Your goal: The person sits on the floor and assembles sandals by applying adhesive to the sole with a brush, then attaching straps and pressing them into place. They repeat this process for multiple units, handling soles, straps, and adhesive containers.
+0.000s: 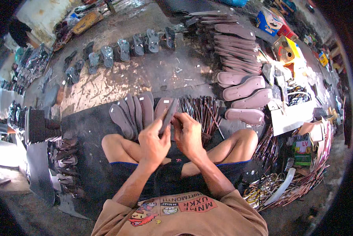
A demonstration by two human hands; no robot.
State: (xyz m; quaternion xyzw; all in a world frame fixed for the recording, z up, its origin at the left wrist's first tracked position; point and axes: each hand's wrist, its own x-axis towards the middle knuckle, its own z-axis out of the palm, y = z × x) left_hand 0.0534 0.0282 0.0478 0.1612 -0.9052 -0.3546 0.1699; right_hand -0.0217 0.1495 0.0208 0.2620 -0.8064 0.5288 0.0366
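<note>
My left hand (154, 143) grips a brown sandal sole (169, 115), tilted up so that its edge faces me. Against the sole's right side, the fingers of my right hand (188, 135) are pinched together. What lies between those fingertips is too small to make out. Just beyond my hands, another brown sole (161, 105) with a small white label lies on the dark mat. A fanned row of soles (134, 112) is to the left of it. Right of my hands rests a bundle of thin dark strips (200, 112).
A tall stack of soles (237, 51) stands at the back right, with several loose soles (245, 88) nearer. Finished sandals (123, 49) line the far side. Boxes (286, 51), a green can (302, 150) and piled strips (294, 192) sit on the right. Dark footwear (67, 151) is heaped left.
</note>
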